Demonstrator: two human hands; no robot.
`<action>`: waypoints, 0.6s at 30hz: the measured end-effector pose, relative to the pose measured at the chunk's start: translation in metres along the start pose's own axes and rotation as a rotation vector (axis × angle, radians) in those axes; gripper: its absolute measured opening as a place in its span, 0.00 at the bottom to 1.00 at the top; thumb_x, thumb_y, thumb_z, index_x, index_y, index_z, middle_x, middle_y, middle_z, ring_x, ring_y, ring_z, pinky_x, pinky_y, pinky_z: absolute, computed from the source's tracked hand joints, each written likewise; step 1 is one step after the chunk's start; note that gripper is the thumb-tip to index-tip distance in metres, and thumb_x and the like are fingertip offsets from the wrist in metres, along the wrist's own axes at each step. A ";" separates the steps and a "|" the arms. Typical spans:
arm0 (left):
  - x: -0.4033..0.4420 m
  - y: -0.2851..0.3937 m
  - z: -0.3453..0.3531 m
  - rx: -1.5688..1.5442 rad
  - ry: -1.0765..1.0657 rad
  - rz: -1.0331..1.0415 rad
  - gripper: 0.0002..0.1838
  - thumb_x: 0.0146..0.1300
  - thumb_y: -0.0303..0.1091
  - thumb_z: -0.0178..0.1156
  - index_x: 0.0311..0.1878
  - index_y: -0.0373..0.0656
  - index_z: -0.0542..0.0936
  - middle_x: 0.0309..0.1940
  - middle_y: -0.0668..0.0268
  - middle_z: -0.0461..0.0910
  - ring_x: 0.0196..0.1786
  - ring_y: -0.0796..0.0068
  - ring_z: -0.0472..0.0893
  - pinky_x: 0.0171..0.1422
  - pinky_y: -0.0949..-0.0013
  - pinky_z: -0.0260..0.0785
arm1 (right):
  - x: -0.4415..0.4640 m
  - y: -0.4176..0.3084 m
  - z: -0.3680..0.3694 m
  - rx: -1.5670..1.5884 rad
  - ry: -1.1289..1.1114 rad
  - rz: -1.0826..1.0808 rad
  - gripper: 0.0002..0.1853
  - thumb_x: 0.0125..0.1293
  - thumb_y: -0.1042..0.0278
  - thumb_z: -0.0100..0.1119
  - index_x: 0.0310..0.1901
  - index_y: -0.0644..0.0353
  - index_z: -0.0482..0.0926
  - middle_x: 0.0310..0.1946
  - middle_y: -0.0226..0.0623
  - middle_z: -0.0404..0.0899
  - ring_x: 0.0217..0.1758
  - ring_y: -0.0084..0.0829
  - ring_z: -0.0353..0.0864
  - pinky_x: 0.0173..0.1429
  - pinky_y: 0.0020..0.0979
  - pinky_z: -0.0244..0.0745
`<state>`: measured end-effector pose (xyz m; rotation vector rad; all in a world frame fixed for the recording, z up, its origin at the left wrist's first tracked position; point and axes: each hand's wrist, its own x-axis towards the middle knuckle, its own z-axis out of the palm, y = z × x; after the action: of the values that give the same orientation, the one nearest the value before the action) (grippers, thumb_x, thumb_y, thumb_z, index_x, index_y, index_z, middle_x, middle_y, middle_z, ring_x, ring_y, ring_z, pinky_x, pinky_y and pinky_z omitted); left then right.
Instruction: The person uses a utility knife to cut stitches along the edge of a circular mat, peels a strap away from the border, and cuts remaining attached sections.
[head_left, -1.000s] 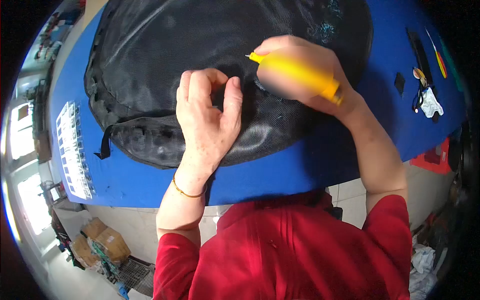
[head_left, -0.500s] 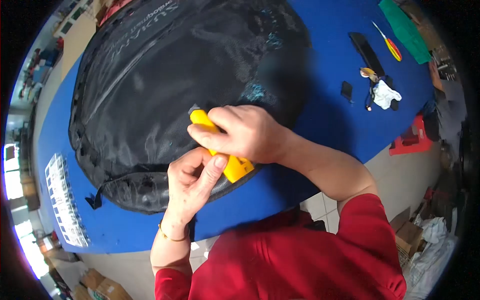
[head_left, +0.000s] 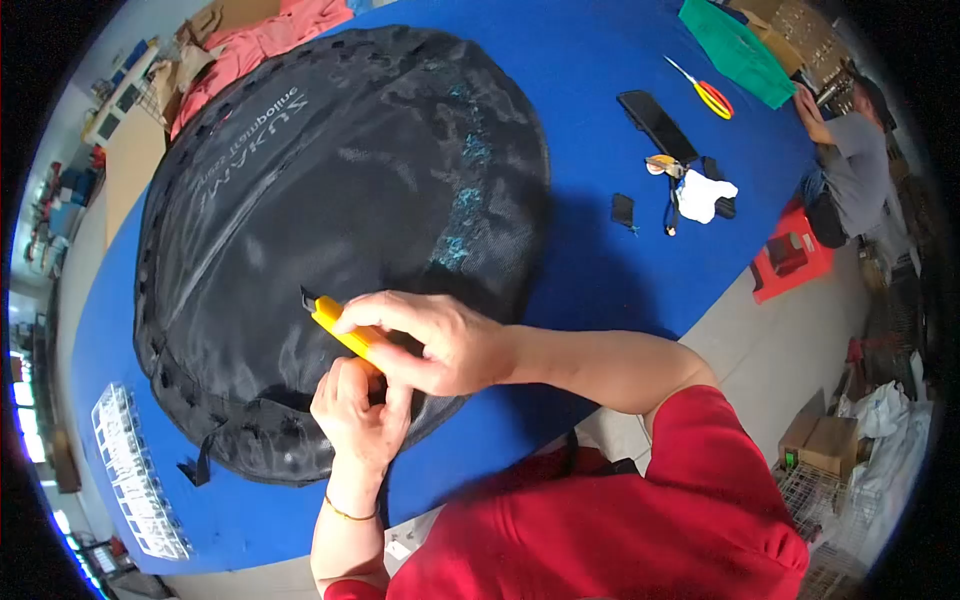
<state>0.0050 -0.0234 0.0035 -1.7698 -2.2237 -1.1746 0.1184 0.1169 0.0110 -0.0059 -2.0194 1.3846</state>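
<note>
My right hand (head_left: 435,340) has its fingers closed around the yellow cutter (head_left: 345,330), its dark blade pointing away from me over the black mat (head_left: 330,220). My left hand (head_left: 360,415) has its fingers curled in at the near part of the mat, just beside the cutter's back end; I can't tell whether they pinch anything. The mat lies on the blue table (head_left: 590,60) in front of me, lettering at its far left, teal marks (head_left: 465,190) down its right side and a black strap (head_left: 203,465) poking out at the near left. Clear plastic pieces (head_left: 135,470) sit near the table's left edge. Right of the mat are a black patch (head_left: 622,210), a white cloth (head_left: 705,196) and a red-and-yellow-handled tool (head_left: 714,100). Another person (head_left: 860,170) is beyond the table's right edge.
</note>
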 end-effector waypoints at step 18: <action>0.004 0.007 0.004 0.218 -0.093 -0.091 0.19 0.65 0.39 0.68 0.50 0.36 0.76 0.43 0.52 0.76 0.47 0.48 0.76 0.53 0.51 0.70 | 0.007 0.024 -0.015 -0.059 0.233 0.129 0.15 0.78 0.70 0.51 0.61 0.62 0.67 0.41 0.45 0.82 0.43 0.39 0.86 0.48 0.38 0.80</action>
<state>0.0111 -0.0178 0.0065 -1.6857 -2.4019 -0.8405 0.1126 0.1426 -0.0022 -0.3143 -1.8899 1.3342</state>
